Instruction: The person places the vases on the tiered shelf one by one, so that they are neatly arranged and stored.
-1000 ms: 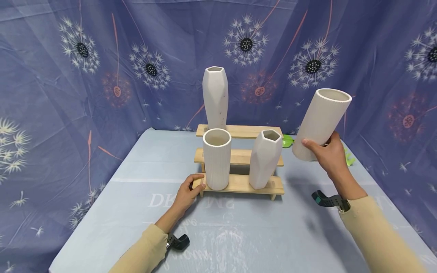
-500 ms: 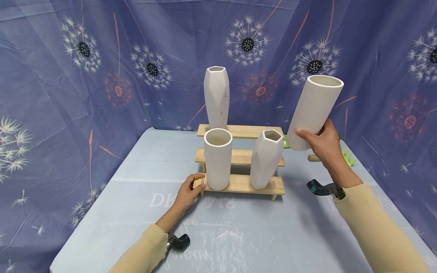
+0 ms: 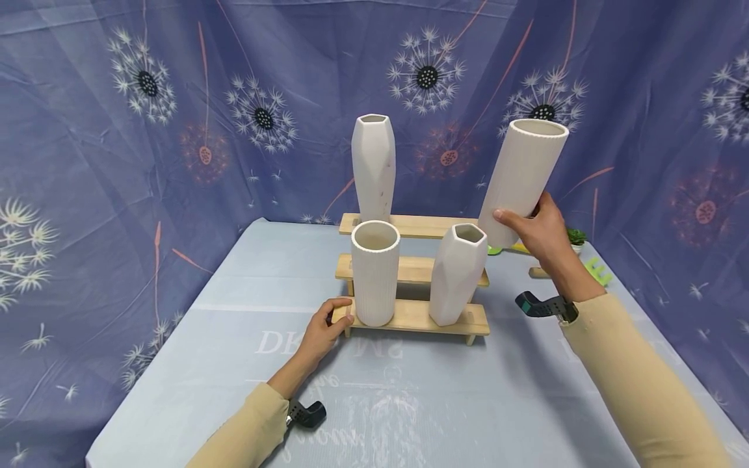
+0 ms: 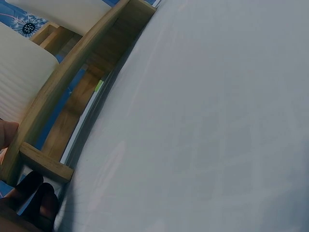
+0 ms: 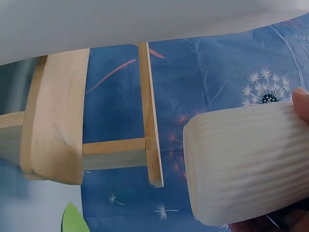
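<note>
In the head view my right hand grips a white ribbed cylindrical vase near its base. It is held in the air, tilted with its mouth to the right, just right of the three-tier wooden stand. My left hand holds the left end of the stand's lowest tier, thumb on top and fingers below the board. Beside that hand, another ribbed vase stands on the lowest tier. A faceted white vase stands at that tier's right, and a taller faceted vase on the top tier's left.
Behind my right arm lie a green fork-like piece, a wooden handle and a small potted plant. A pale blue cloth covers the table. Dandelion-patterned fabric hangs at the back and sides.
My right hand has carried the ribbed vase up and left towards the stand, bringing it more upright. The left hand keeps its hold on the stand.
</note>
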Motion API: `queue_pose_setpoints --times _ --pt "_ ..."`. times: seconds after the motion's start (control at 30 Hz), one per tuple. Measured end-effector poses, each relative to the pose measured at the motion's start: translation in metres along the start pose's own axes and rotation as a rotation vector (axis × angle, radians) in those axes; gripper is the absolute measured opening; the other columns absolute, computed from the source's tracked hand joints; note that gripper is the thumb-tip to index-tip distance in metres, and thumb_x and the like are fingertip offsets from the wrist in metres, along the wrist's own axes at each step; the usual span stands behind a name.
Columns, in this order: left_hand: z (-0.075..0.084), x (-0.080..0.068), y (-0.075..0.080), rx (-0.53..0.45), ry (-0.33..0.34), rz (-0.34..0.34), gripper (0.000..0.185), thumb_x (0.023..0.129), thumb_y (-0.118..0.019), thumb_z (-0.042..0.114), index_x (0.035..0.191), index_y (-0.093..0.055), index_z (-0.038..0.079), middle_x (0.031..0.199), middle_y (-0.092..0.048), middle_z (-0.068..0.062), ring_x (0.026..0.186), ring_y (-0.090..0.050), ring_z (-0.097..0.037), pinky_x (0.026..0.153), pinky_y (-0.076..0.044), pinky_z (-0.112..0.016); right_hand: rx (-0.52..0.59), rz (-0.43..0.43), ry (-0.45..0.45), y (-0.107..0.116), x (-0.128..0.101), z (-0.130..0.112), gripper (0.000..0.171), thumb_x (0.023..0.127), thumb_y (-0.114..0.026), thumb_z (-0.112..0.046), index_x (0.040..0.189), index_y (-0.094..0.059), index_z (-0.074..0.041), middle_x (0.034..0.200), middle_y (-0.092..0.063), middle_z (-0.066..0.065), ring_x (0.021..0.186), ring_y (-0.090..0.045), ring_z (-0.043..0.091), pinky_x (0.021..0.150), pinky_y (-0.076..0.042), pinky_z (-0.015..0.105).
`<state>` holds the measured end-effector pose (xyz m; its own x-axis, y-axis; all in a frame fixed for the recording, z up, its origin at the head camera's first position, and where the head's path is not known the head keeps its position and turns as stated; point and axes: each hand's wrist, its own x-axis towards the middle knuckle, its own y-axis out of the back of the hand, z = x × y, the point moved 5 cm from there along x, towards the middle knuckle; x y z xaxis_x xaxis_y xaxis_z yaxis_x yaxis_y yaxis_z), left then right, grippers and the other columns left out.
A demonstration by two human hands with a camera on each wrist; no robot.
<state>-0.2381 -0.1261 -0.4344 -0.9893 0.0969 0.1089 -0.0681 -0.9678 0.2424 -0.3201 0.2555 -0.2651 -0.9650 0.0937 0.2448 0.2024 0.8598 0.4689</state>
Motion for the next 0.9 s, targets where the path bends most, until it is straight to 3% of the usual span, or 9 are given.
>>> queue_pose_setpoints --times 0.1,0.3,0.47,0.67,0.9 --pt "-0.003 0.001 0.000 -0.003 -0.006 -0.003 0.037 0.091 -0.060 0.010 0.126 -0.053 0.001 0.139 -0.048 -0.015 0.135 -0.039 -0.031 0.084 -0.042 -0.018 0.005 -0.020 0.002 -0.004 0.004 -0.002 0.095 0.078 -0.069 -0.053 0.149 -0.016 -0.019 0.148 -0.033 0.018 0.130 -0.040 0.041 0.100 -0.036 0.063" --pt "-0.027 0.012 0.000 -0.023 -0.005 0.015 0.036 0.090 -0.063 0.014 0.125 -0.056 0.007 0.139 -0.050 -0.010 0.131 -0.042 -0.026 0.081 -0.043 -0.018 0.016 -0.051 0.012 -0.012 0.011 -0.005 0.094 0.078 -0.070 -0.052 0.149 -0.017 -0.019 0.147 -0.034 0.018 0.130 -0.041 0.041 0.100 -0.037 0.063" --pt "-0.033 0.013 -0.001 -0.021 -0.031 0.025 0.035 0.090 -0.064 0.018 0.123 -0.057 0.009 0.137 -0.051 -0.008 0.130 -0.043 -0.024 0.081 -0.044 -0.017 0.030 -0.079 0.020 -0.017 0.016 -0.005 0.093 0.079 -0.070 -0.051 0.148 -0.017 -0.018 0.147 -0.035 0.018 0.130 -0.042 0.040 0.100 -0.037 0.062" --pt "-0.033 0.013 0.000 -0.029 -0.022 0.018 0.036 0.090 -0.064 0.016 0.124 -0.056 0.008 0.138 -0.050 -0.009 0.132 -0.041 -0.026 0.081 -0.043 -0.017 0.054 -0.120 0.041 -0.024 0.022 -0.006 0.091 0.079 -0.070 -0.049 0.149 -0.018 -0.023 0.147 -0.034 0.017 0.130 -0.042 0.039 0.100 -0.037 0.062" --pt "-0.011 0.005 -0.001 -0.024 -0.033 0.012 0.035 0.091 -0.061 0.010 0.124 -0.054 0.000 0.137 -0.049 -0.016 0.133 -0.040 -0.033 0.080 -0.044 -0.018 0.045 -0.164 0.060 -0.030 0.031 -0.005 0.091 0.078 -0.070 -0.050 0.148 -0.018 -0.025 0.146 -0.036 0.015 0.130 -0.042 0.038 0.101 -0.037 0.061"
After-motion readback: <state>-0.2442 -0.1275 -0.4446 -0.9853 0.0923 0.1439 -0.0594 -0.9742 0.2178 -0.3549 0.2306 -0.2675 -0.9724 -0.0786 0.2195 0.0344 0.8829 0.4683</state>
